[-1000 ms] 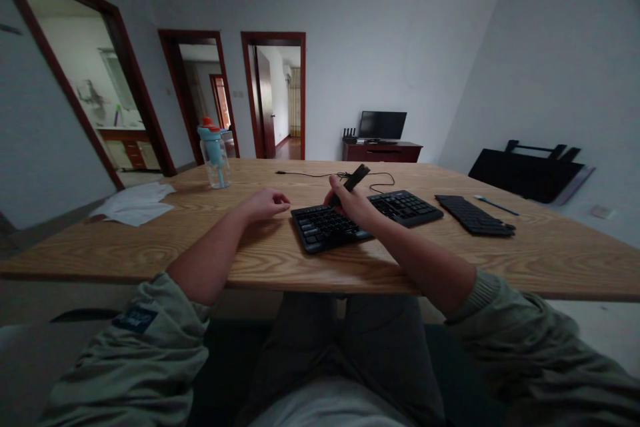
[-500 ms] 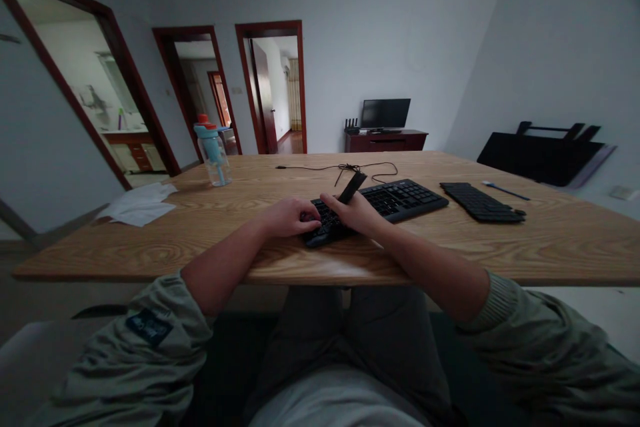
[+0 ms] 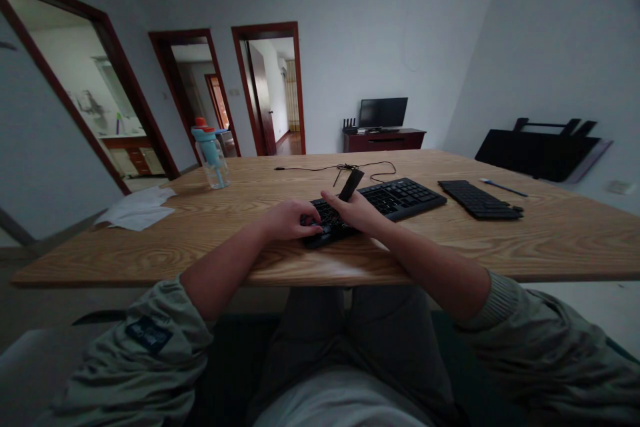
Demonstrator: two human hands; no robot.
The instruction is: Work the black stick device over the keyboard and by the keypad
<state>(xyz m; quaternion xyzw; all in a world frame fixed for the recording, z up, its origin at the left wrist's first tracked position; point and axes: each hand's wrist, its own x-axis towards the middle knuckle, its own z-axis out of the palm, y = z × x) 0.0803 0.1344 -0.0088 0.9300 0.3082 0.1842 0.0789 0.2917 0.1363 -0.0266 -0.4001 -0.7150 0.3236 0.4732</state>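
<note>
A black keyboard [image 3: 400, 197] lies at a slant on the wooden table in front of me. My left hand [image 3: 290, 220] is at its left end, fingers curled and thumb on the keys' edge, gripping it there. Over the keyboard's left half, my right hand [image 3: 356, 212] is closed around a black flat-handled tool [image 3: 352, 185]. The handle stands up tilted out of the fist; its lower end is hidden by the hand. Behind the keyboard lies its bundled black cable [image 3: 349, 167].
To the right are a second black keyboard-like panel [image 3: 477, 200] and a thin blue-tipped brush-like stick [image 3: 504, 187]. White tissues [image 3: 137, 209] and a clear bottle with a red and blue lid [image 3: 213, 159] stand at the left. The table's front edge [image 3: 150, 278] runs under my forearms.
Thumb and fingers of my left hand have shifted very slightly at the keyboard's end. My right hand keeps the tool in nearly the same place. The view has tilted a little.
</note>
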